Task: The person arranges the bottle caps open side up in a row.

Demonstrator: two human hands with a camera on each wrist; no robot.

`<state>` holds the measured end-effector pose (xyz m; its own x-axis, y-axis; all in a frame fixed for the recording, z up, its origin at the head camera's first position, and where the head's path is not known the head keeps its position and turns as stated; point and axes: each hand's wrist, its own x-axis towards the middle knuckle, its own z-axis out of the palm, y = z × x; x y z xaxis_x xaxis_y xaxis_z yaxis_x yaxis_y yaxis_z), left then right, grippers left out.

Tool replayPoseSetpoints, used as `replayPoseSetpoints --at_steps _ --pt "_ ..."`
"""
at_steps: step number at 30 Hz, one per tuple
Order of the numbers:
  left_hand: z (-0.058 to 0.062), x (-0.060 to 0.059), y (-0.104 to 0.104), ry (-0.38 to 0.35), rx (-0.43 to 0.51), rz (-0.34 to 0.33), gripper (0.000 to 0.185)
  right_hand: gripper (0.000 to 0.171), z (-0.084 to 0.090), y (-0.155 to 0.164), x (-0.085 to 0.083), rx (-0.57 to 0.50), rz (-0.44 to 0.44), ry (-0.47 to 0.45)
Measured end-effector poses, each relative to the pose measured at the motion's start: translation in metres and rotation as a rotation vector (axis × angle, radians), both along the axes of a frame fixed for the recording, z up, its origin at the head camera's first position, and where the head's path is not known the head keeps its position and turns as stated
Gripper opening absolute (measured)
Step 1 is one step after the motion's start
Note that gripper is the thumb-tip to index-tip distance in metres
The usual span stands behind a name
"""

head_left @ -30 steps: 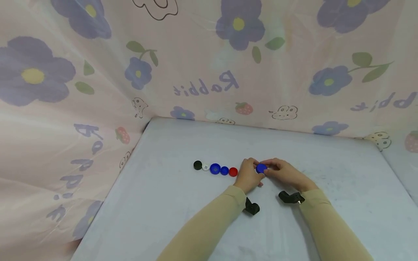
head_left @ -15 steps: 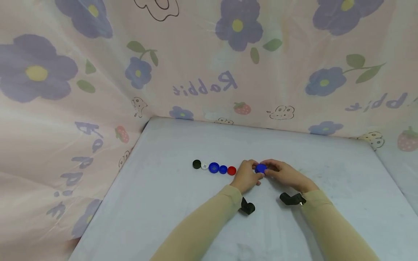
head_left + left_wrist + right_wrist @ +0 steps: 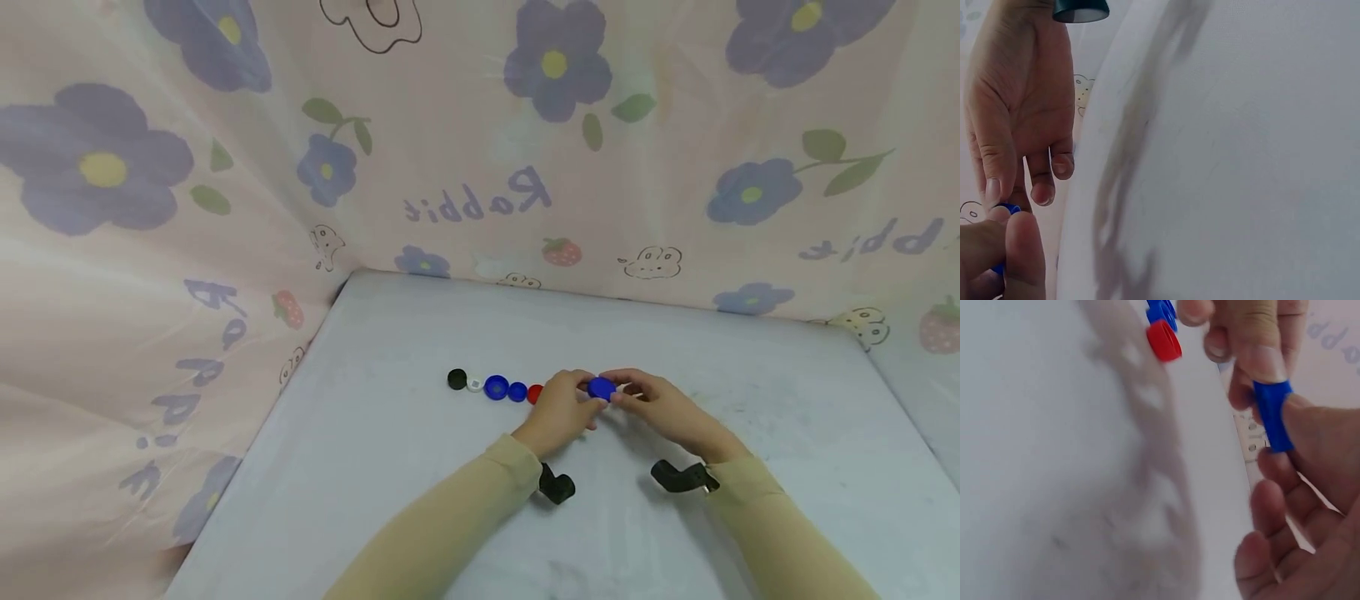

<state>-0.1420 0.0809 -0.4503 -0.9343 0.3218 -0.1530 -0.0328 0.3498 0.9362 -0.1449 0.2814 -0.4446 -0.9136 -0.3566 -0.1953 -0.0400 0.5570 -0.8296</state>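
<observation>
Between my two hands is a blue bottle cap [image 3: 602,388], seen from its flat top in the head view and edge-on in the right wrist view [image 3: 1274,415]. My left hand [image 3: 558,410] pinches its left side with thumb and fingertips. On the opposite side, the thumb and fingers of my right hand [image 3: 663,404] grip it too. In the left wrist view fingers hide most of the cap, with just a bit of blue showing. A red cap [image 3: 534,393] lies at the end of a row, partly covered by my left hand in the head view.
Left of the red cap, the row continues with a small blue cap [image 3: 517,392], a larger blue cap [image 3: 497,387], a white cap [image 3: 476,384] and a black cap [image 3: 457,379]. They lie on a white table [image 3: 360,467] backed by a flower-printed curtain [image 3: 450,125].
My left hand has shifted slightly left against the row and overlaps the red cap, which was fully visible before. Both hands keep hold of the blue cap; the head view has shifted a little.
</observation>
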Motion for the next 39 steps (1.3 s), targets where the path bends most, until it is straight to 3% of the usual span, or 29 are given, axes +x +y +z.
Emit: replayPoseSetpoints --at_steps 9,18,27,39 --pt "0.003 0.002 -0.021 0.098 -0.043 -0.018 0.045 0.041 -0.004 -0.015 0.004 -0.047 -0.011 0.113" --pt "-0.001 0.0 -0.029 0.091 -0.032 -0.005 0.049 0.04 -0.005 -0.022 0.001 -0.039 -0.017 0.161" --pt "-0.002 -0.001 -0.032 0.101 -0.014 -0.002 0.049 0.042 -0.004 -0.026 0.001 -0.044 -0.034 0.159" --pt "-0.003 -0.007 -0.035 0.111 0.006 0.004 0.051 0.044 -0.004 -0.026 -0.007 -0.077 -0.026 0.085"
